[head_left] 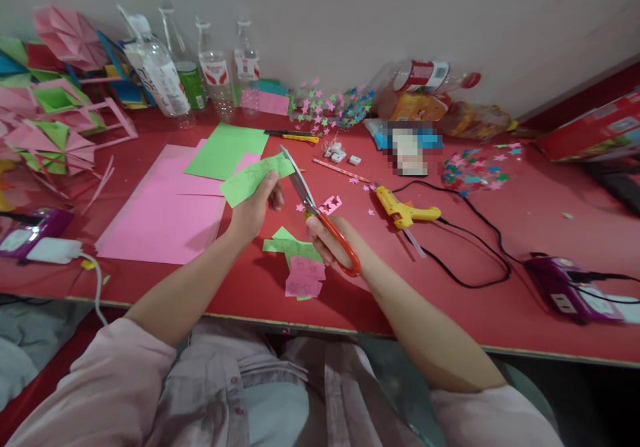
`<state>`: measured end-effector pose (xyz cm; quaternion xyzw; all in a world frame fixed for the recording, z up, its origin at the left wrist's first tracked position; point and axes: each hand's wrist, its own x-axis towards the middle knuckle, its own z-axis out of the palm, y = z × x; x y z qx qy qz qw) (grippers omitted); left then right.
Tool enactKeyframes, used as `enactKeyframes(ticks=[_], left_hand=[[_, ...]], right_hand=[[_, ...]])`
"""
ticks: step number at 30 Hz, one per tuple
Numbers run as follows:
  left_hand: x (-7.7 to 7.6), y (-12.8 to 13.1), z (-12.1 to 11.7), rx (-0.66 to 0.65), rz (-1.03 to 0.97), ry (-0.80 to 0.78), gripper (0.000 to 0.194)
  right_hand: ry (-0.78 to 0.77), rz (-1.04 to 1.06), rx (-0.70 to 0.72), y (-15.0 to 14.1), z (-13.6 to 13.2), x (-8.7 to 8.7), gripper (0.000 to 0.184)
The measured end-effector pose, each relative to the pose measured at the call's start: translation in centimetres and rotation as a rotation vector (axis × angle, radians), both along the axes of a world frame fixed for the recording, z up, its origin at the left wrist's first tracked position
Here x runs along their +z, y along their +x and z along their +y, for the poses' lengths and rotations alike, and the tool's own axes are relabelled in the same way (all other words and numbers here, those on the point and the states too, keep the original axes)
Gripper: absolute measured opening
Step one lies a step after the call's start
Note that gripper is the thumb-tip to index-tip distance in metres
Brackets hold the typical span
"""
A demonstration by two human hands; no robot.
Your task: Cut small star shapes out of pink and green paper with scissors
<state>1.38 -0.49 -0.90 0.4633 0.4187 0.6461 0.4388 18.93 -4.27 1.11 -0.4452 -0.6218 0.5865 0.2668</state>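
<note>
A red table (550, 227) runs along a grey wall (320, 20). Your left hand (261, 202) pinches a green strip (245, 183), marked with drawn outlines, between thumb and fingers; your right hand (323, 237) is wrapped around the orange handles of the scissors (311, 206), whose blades point to eleven o'clock at the strip's right end. Whether they bite into the paper, I can't tell. Your left thumb sits close to the blades, so a slip could nick it; the thin strip could also bend and throw a cut off its line. At six o'clock, a loose pile of slips (305, 277) could scatter if your wrist brushes it. A pink scrap (330, 204) with star-shaped holes lies at two. Farther out, the glue gun (404, 214) rests at three; snagging its black cord (480, 286) could drag it. A yellow knife (295, 136) lies at twelve.
</note>
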Motion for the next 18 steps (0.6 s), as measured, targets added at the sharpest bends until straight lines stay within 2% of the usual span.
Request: enactKeyframes(ticks=[12,18], left_hand=[[1.2,-0.8,0.5,0.098,-0.145,-0.037,0.034],[0.9,-0.4,0.6,-0.075,-0.093,-0.052,0.033]], right_hand=[[0.008,-0.07,-0.037,-0.1,0.0,0.2,0.054],[-0.011,-0.107,-0.038,-0.3,0.3,0.2,0.054]])
